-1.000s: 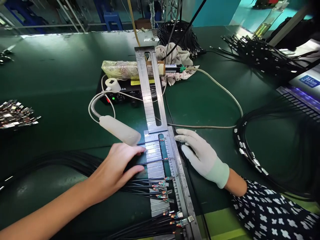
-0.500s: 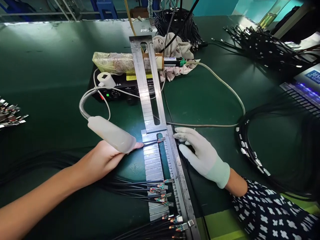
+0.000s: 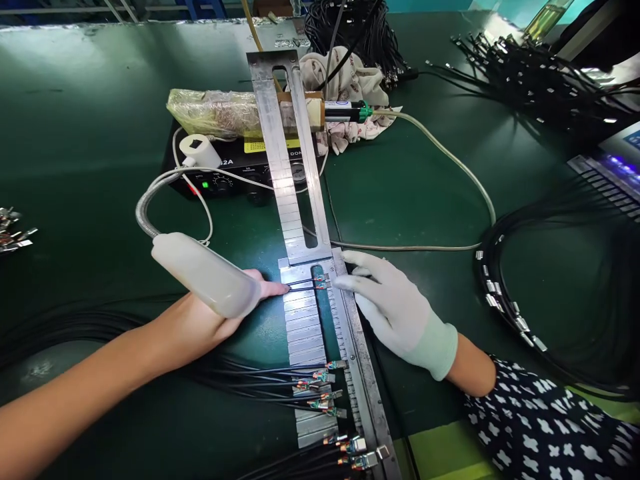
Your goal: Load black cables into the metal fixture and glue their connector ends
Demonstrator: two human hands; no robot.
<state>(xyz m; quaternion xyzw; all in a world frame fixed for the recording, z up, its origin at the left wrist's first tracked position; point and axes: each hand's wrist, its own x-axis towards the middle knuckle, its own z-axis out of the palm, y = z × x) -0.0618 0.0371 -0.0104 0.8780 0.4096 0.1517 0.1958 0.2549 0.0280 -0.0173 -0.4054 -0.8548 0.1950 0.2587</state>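
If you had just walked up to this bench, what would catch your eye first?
The long metal jig running up the middle of the green table stands out first. At its slotted part, the bare left hand and gloved right hand meet at one black cable, beside a white lamp head.

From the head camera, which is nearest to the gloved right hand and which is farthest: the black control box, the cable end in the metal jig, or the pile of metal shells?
1. Cable end: at the fingertips of the right hand, lying in the jig.
2. Black control box: farther back, to the left.
3. Pile of metal shells: at the far left edge of the view.
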